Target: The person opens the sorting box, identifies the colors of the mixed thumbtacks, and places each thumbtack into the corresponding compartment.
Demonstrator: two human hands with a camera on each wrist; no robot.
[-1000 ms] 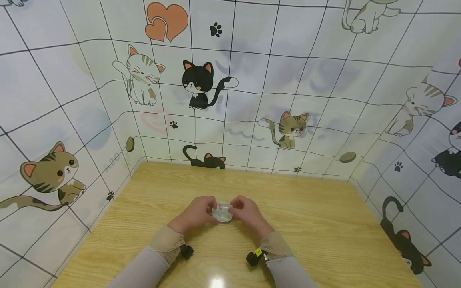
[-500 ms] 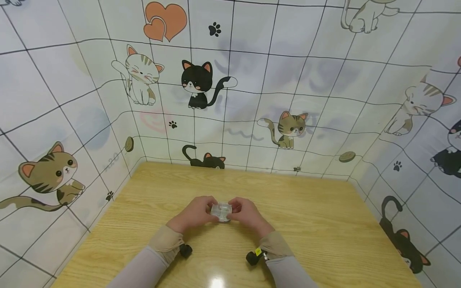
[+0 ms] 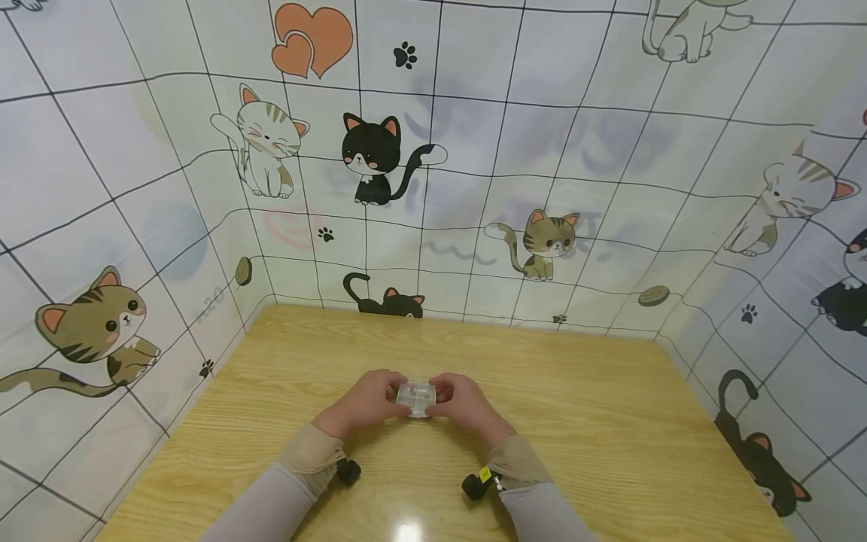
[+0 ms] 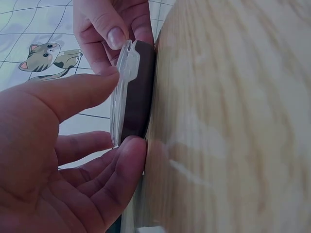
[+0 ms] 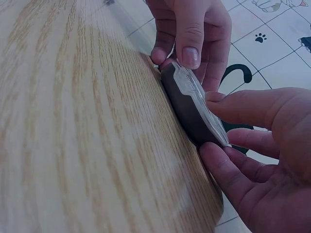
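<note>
A small pill box [image 3: 416,399] with a clear lid and a dark base lies flat on the wooden table, between both hands. From above, dividing lines show through its top. My left hand [image 3: 369,399] holds its left end, thumb at the lid's near edge and fingers round the side. The right hand [image 3: 467,406] grips the right end in the same way. In the left wrist view the clear lid [image 4: 127,73] sits over the dark base [image 4: 138,92], with a tab on the near side. The right wrist view shows the lid [image 5: 197,97] lying along the base. Whatever is inside is unclear.
The wooden table [image 3: 542,391] runs back to a white cloth wall [image 3: 460,150] printed with cats and grid lines. Cloth also hangs at the left and right sides. A small black camera is strapped at each wrist.
The right hand's thumb has shifted from the box's upper right edge to its near right corner. Dividing lines now show more plainly through the clear top. The left hand has barely moved.
</note>
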